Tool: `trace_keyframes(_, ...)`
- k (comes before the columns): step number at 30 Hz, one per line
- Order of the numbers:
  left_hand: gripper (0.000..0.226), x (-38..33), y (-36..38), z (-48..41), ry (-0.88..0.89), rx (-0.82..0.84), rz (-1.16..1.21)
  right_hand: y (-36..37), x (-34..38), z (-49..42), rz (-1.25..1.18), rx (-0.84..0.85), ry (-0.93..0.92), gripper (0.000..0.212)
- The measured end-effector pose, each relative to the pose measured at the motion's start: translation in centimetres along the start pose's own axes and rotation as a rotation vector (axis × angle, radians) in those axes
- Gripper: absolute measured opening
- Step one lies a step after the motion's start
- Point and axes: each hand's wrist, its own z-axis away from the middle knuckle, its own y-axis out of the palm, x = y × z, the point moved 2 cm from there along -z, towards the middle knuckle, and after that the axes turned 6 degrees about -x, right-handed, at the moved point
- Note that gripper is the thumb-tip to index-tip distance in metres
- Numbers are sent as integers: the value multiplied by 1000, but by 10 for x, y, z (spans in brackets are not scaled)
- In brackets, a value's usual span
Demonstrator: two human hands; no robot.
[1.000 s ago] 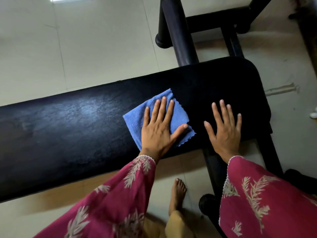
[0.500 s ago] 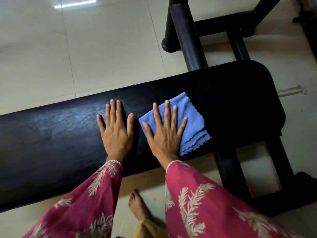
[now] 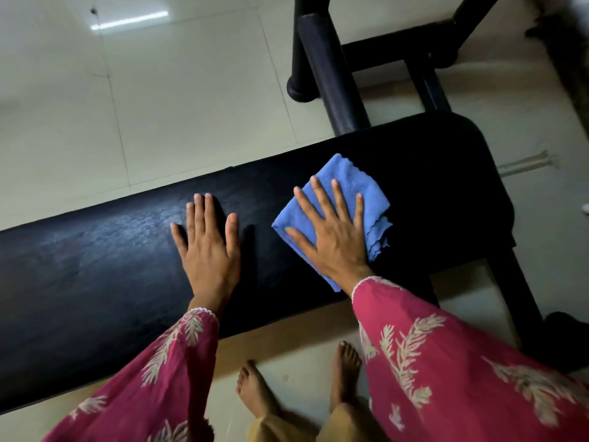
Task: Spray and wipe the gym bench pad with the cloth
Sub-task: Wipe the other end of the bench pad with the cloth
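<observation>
**Both palms down on the bench pad, cloth under your right one**

Your right hand (image 3: pixel 334 237) is pressed flat on the blue cloth (image 3: pixel 353 186), fingers spread and straight, so it's pinning the cloth down rather than gripping it. The cloth is folded (you can see the layered wavy edges sticking out past your little finger side) and a corner pokes out beyond your fingertips. It lies on the black bench pad (image 3: pixel 95 266), toward the pad's rounded end, which is further out to the right of that hand.

Your left hand (image 3: pixel 208 250) is just beside it on the thumb side, also open and flat, resting straight on the bare pad with nothing under it. There's a dull sheen on the pad surface out past your left hand's little finger.

Below your wrists, the pink patterned sleeves (image 3: pixel 446 362) hang over the near edge, and your bare feet (image 3: pixel 255 390) are on the tiled floor (image 3: pixel 191 90). Beyond your right fingertips the black frame (image 3: pixel 331 74) runs away from the pad.
</observation>
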Motion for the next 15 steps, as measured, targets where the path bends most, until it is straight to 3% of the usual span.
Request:
trace_keyframes(7, 76, -80, 32, -2, 103, 46, 128, -11, -63, -36, 25, 16, 137, 69)
trace_keyframes(11, 75, -108, 57, 1, 160, 89, -1, -12, -74, -37, 44, -24, 217, 69)
trace_keyframes(15, 67, -107, 69, 2, 176, 69, -132, -8, -75, -29, 34, 8, 117, 67)
